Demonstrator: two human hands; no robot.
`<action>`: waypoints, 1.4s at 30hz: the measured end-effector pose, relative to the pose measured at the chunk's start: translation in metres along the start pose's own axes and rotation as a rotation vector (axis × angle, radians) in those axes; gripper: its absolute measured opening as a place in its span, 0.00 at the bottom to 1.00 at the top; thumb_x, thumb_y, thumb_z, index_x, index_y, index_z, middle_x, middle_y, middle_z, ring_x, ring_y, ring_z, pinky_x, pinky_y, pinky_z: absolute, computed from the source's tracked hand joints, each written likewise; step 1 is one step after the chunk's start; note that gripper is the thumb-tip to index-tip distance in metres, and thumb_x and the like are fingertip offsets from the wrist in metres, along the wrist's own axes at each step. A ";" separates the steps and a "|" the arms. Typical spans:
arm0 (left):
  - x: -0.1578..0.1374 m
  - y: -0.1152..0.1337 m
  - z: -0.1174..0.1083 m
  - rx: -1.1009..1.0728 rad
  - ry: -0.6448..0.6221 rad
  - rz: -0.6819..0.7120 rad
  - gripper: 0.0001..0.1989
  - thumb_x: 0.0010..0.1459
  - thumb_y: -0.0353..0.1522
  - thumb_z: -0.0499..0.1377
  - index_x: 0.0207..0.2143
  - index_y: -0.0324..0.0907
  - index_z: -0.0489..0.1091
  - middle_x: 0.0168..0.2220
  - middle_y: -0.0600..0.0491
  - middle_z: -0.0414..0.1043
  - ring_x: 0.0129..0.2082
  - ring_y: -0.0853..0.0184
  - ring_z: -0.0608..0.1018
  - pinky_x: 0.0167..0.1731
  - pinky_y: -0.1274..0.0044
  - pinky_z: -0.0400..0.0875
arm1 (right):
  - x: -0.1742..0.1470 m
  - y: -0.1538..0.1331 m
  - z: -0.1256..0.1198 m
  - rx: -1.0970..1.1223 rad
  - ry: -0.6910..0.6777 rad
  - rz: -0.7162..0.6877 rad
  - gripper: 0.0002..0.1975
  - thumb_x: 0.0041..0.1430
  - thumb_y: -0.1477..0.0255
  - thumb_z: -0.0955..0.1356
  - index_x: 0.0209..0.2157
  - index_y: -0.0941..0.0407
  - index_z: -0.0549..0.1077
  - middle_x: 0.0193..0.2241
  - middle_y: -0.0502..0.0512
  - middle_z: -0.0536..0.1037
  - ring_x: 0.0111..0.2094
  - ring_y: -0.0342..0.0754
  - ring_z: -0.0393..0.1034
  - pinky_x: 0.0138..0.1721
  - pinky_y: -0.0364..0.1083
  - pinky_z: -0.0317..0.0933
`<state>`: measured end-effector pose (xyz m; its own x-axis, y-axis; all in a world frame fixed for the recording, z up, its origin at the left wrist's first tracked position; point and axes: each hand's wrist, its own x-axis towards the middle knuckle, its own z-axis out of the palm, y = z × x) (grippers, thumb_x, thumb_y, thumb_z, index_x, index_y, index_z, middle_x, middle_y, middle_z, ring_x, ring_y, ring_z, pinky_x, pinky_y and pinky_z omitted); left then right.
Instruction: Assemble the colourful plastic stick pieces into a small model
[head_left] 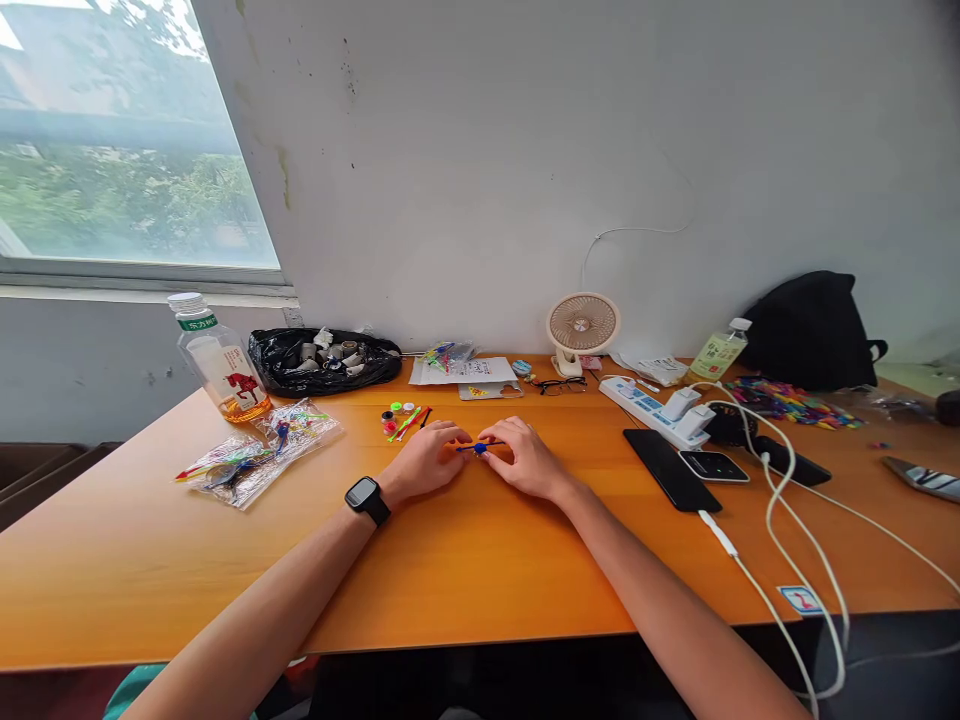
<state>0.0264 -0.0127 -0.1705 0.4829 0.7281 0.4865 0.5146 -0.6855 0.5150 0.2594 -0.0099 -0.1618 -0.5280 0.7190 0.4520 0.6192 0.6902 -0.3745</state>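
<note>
Between my two hands, just above the wooden table, is a small blue plastic piece [481,449] with thin blue arms sticking out to both sides. The fingers of my left hand [429,462] pinch its left arm. My right hand [527,458] grips it from the right, thumb near its middle. Beyond my left hand lie small round caps [397,410] in green, white, black and red. Thin plastic strips [414,425] in green, white, red and black lie beside them. What exact kind the blue piece is, I cannot make out.
Left are clear plastic bags [259,455] of coloured parts, a drink bottle [225,365] and a black bag [326,365]. A fan [583,325] and glasses [562,385] stand behind. A power strip [652,410], black phone [670,470] and white cables [787,480] occupy the right.
</note>
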 end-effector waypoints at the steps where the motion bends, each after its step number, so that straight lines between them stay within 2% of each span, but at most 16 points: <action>1: 0.000 -0.001 -0.002 0.033 0.016 -0.005 0.10 0.62 0.34 0.61 0.45 0.45 0.77 0.42 0.47 0.79 0.44 0.58 0.78 0.46 0.70 0.69 | 0.000 -0.002 0.000 -0.006 -0.018 -0.008 0.08 0.63 0.74 0.71 0.44 0.51 0.77 0.41 0.54 0.80 0.46 0.54 0.69 0.49 0.53 0.61; 4: 0.002 -0.010 -0.011 0.207 0.118 -0.073 0.10 0.64 0.36 0.59 0.45 0.44 0.76 0.44 0.47 0.79 0.45 0.56 0.77 0.47 0.68 0.67 | 0.000 -0.001 0.002 -0.037 -0.032 0.031 0.06 0.64 0.76 0.70 0.40 0.52 0.76 0.37 0.53 0.80 0.43 0.53 0.69 0.46 0.51 0.60; 8: 0.000 -0.032 -0.031 0.455 0.251 -0.262 0.10 0.64 0.35 0.57 0.42 0.43 0.76 0.41 0.46 0.78 0.42 0.56 0.75 0.42 0.68 0.67 | 0.000 0.010 0.002 -0.108 0.010 0.147 0.07 0.62 0.79 0.69 0.39 0.53 0.76 0.35 0.52 0.80 0.41 0.51 0.70 0.42 0.48 0.58; 10: -0.003 -0.043 -0.039 0.534 0.263 -0.355 0.10 0.62 0.36 0.58 0.39 0.42 0.77 0.39 0.45 0.77 0.40 0.55 0.74 0.40 0.68 0.66 | 0.001 0.017 0.002 -0.151 0.035 0.191 0.07 0.62 0.79 0.69 0.39 0.52 0.76 0.35 0.52 0.80 0.40 0.51 0.70 0.40 0.48 0.56; 13: -0.006 -0.052 -0.044 0.583 0.211 -0.439 0.10 0.60 0.35 0.58 0.34 0.42 0.79 0.36 0.44 0.76 0.38 0.55 0.74 0.38 0.68 0.65 | 0.001 0.022 0.001 -0.200 0.084 0.223 0.06 0.63 0.77 0.69 0.39 0.52 0.76 0.35 0.52 0.80 0.39 0.52 0.69 0.39 0.48 0.55; 17: -0.007 -0.055 -0.042 0.593 0.138 -0.448 0.13 0.61 0.32 0.56 0.31 0.43 0.81 0.35 0.43 0.76 0.38 0.54 0.73 0.36 0.68 0.62 | 0.001 0.021 0.000 -0.213 0.162 0.246 0.03 0.64 0.72 0.70 0.40 0.53 0.76 0.36 0.54 0.80 0.41 0.52 0.69 0.42 0.48 0.56; 22: -0.005 -0.056 -0.042 0.574 0.142 -0.402 0.13 0.63 0.34 0.55 0.33 0.43 0.79 0.37 0.44 0.77 0.38 0.54 0.74 0.36 0.68 0.61 | 0.003 0.018 0.000 -0.186 0.206 0.240 0.05 0.66 0.68 0.69 0.37 0.54 0.76 0.37 0.55 0.80 0.42 0.53 0.70 0.42 0.48 0.56; 27: -0.002 -0.064 -0.052 0.409 0.272 -0.389 0.11 0.67 0.36 0.52 0.40 0.43 0.73 0.30 0.50 0.75 0.33 0.59 0.75 0.33 0.72 0.62 | 0.003 0.018 0.000 -0.149 0.227 0.227 0.06 0.67 0.67 0.68 0.37 0.54 0.76 0.36 0.53 0.80 0.41 0.52 0.70 0.42 0.48 0.56; 30: -0.003 -0.079 -0.060 0.280 0.395 -0.365 0.11 0.66 0.33 0.51 0.46 0.44 0.72 0.35 0.51 0.74 0.32 0.64 0.75 0.34 0.74 0.66 | 0.003 0.017 0.000 -0.131 0.213 0.218 0.07 0.68 0.67 0.68 0.36 0.53 0.76 0.36 0.53 0.80 0.41 0.51 0.70 0.42 0.47 0.56; 33: -0.007 -0.099 -0.063 0.280 0.452 -0.348 0.13 0.64 0.34 0.52 0.41 0.42 0.76 0.39 0.48 0.73 0.35 0.62 0.76 0.36 0.73 0.69 | 0.003 0.014 0.000 -0.131 0.197 0.219 0.07 0.68 0.67 0.67 0.36 0.53 0.76 0.36 0.54 0.80 0.42 0.52 0.71 0.42 0.47 0.56; 37: -0.011 -0.119 -0.057 0.266 0.427 -0.385 0.17 0.64 0.34 0.51 0.40 0.39 0.79 0.39 0.44 0.73 0.37 0.59 0.77 0.40 0.69 0.73 | 0.003 0.011 0.000 -0.123 0.178 0.209 0.07 0.68 0.67 0.68 0.37 0.53 0.77 0.36 0.53 0.80 0.41 0.51 0.70 0.42 0.48 0.55; 42: -0.011 -0.127 -0.045 0.288 0.371 -0.411 0.18 0.63 0.33 0.50 0.39 0.38 0.80 0.40 0.42 0.72 0.40 0.56 0.77 0.44 0.66 0.74 | 0.003 0.008 0.000 -0.117 0.172 0.213 0.07 0.68 0.67 0.68 0.36 0.53 0.77 0.36 0.53 0.81 0.41 0.51 0.70 0.41 0.48 0.54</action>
<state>-0.0766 0.0663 -0.2094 -0.0471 0.8479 0.5280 0.8015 -0.2834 0.5266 0.2629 -0.0019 -0.1640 -0.2789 0.8151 0.5078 0.7738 0.5039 -0.3839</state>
